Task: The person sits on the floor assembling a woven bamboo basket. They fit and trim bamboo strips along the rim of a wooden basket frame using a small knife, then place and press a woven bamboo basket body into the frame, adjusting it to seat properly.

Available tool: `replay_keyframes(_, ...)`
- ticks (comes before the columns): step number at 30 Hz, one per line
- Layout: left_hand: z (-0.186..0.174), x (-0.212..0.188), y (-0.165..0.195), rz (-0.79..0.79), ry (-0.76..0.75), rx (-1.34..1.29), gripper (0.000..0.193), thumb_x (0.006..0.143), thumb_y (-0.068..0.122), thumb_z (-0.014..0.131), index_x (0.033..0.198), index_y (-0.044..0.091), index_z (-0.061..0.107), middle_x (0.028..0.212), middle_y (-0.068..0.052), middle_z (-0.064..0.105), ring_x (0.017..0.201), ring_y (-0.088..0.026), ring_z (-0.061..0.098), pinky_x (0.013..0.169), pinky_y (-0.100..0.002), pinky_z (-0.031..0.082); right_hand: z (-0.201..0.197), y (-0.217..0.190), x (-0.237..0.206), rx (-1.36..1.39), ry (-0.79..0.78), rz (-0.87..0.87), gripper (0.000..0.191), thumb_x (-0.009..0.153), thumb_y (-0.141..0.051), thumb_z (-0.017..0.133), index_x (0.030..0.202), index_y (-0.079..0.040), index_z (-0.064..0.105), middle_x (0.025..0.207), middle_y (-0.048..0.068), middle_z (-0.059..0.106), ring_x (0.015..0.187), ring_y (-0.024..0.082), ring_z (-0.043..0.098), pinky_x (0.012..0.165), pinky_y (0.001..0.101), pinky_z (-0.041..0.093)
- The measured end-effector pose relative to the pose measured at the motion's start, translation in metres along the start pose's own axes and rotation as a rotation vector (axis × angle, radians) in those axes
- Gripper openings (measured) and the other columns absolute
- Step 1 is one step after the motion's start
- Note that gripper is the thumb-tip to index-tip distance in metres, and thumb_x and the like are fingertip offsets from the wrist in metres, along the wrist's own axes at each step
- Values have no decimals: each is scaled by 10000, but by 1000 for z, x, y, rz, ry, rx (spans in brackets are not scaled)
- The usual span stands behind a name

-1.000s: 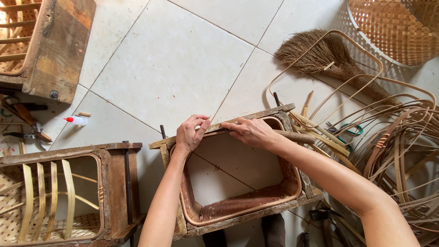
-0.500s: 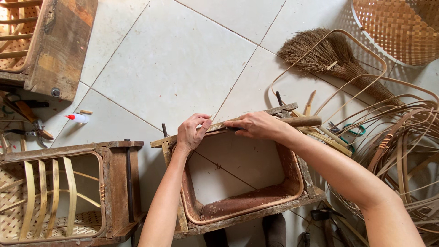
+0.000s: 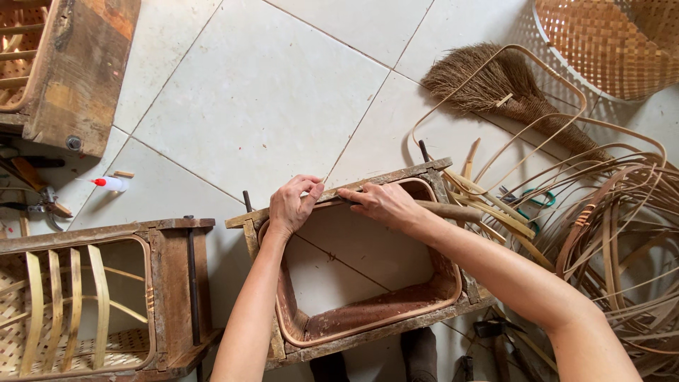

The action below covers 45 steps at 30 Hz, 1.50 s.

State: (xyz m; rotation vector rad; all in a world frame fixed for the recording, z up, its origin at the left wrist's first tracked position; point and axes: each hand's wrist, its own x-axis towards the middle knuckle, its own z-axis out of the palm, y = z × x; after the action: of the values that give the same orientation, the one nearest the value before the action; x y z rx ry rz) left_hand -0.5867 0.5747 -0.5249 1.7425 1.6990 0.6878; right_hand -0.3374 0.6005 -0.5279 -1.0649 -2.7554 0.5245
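While both hands press on the far rail of the rectangular wooden frame mould (image 3: pixel 353 332), its long axis runs left to right, tilted slightly up to the right. The left hand (image 3: pixel 291 205) curls its fingers (image 3: pixel 309 189) over the reddish bent rattan strip (image 3: pixel 368 318) lining the frame. The right hand (image 3: pixel 385 205) has its fingers closed around a brown wooden stick (image 3: pixel 453 211), its tip hidden under the palm. The frame's near edge is partly cut off.

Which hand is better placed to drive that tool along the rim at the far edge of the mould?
Probably the right hand: it already grips the wooden-handled tool. The left hand only pinches the rim against the wooden frame.
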Motion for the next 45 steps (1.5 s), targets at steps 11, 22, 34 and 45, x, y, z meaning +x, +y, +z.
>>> replay_keyframes(11,-4,0,-5,34,33,-25,517,977,551,518,875,119,783,1151,-9,758,1001,-258,724,845,-373,554,0,-16,-7,417,93,167,429,1016,-354,649,1436,-285,598,950,144,730,830,338,719,732,446,567)
replay_keyframes(22,-4,0,-4,15,19,-26,481,960,529,548,861,120,781,1154,-9,755,985,-268,723,837,-381,551,-17,-6,9,86,-82,75,509,983,-378,638,1477,-327,528,952,118,715,684,320,699,594,442,568)
replay_keyframes(34,-4,0,-4,50,41,-6,419,963,485,573,879,134,787,1122,5,767,930,-243,739,796,-363,565,-15,-23,10,373,49,296,421,976,-405,611,1370,-260,648,979,137,740,862,341,711,718,460,560)
replay_keyframes(45,8,15,14,-86,-157,-176,280,825,288,798,1092,202,799,1088,6,776,926,-168,764,816,-319,579,-35,7,28,713,-126,388,462,1015,-366,580,1447,-205,605,826,7,730,758,133,654,711,324,546)
